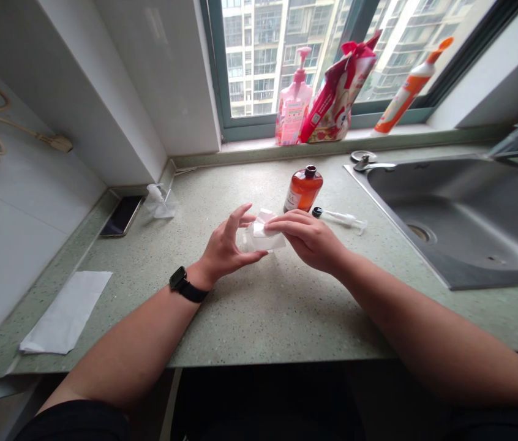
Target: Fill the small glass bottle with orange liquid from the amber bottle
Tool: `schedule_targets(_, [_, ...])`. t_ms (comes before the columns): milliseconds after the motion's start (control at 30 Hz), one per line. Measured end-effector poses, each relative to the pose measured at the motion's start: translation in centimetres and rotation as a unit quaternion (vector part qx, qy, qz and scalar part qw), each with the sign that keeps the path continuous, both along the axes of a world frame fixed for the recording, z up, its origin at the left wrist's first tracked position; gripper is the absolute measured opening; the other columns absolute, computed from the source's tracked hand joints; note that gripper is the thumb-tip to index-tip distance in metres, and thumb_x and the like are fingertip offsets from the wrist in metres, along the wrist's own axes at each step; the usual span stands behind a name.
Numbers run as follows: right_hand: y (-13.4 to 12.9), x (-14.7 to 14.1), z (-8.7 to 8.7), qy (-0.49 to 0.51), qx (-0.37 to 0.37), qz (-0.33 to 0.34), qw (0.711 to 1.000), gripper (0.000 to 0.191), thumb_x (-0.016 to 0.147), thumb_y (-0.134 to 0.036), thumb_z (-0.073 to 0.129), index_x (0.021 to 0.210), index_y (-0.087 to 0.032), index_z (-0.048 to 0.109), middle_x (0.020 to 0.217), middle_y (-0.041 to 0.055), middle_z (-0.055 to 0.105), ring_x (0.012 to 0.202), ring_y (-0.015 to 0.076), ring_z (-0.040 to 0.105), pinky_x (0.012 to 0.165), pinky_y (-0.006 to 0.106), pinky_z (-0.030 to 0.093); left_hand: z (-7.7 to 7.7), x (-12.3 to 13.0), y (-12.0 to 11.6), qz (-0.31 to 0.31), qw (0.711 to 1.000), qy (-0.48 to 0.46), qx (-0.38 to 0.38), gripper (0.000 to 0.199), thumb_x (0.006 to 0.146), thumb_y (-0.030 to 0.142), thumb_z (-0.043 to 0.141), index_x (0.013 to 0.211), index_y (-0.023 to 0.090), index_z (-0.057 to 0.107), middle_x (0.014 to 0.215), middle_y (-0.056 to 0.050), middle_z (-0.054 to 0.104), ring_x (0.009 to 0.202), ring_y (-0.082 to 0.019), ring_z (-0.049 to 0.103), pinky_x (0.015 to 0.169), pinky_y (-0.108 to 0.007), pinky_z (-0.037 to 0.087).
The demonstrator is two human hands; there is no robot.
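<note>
A folded white tissue (264,233) lies between my hands, above the speckled green countertop (277,318). My right hand (307,239) has its fingers pressed over the tissue and pinching it. My left hand (226,245), with a black wristwatch (183,285), stands with fingers spread, its fingertips at the tissue's near edge. Just beyond the hands stands an amber glass bottle (303,190) with a dark neck. To its right lies a clear plastic dropper (339,217) with a black end.
A steel sink (452,214) fills the right side. A phone (121,215), crumpled clear plastic (161,203) and a white paper sheet (66,312) lie at the left. A pink pump bottle (293,101), a red-white pouch (337,92) and an orange-capped tube (406,89) stand on the windowsill.
</note>
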State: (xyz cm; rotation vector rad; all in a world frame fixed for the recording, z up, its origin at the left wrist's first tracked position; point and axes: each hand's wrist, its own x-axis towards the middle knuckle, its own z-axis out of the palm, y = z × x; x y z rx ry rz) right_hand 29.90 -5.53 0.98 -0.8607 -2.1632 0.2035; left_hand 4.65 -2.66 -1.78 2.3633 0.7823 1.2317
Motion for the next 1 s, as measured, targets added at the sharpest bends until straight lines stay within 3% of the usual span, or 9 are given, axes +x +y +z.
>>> schedule_targets(400, [-0.4, -0.3, 0.0, -0.023, 0.036, -0.021, 0.999, 0.039, 0.106, -0.011, 0.046, 0.127, -0.025, 0.075, 0.126, 0.0074, 0.081, 0.113, 0.0225, 0.074, 0.098, 0.044, 0.061, -0.1, 0.1, 0.1, 0.017, 1.0, -0.001, 0.021, 0.102, 0.081, 0.049, 0.093, 0.162, 0.027, 0.035, 0.134, -0.013, 0.074, 0.119, -0.031, 0.076, 0.107, -0.053, 0.063])
schedule_targets(1000, [-1.2, -0.9, 0.3, 0.038, -0.066, -0.111, 0.991, 0.039, 0.1, -0.018, 0.058, 0.132, -0.029, 0.079, 0.122, 0.006, 0.084, 0.103, 0.0237, 0.08, 0.093, 0.039, 0.065, 0.0, 0.0, 0.2, 0.078, 0.996, 0.003, 0.05, 0.098, 0.081, 0.052, 0.092, 0.159, 0.029, 0.038, 0.135, -0.012, 0.073, 0.119, -0.032, 0.075, 0.109, -0.056, 0.059])
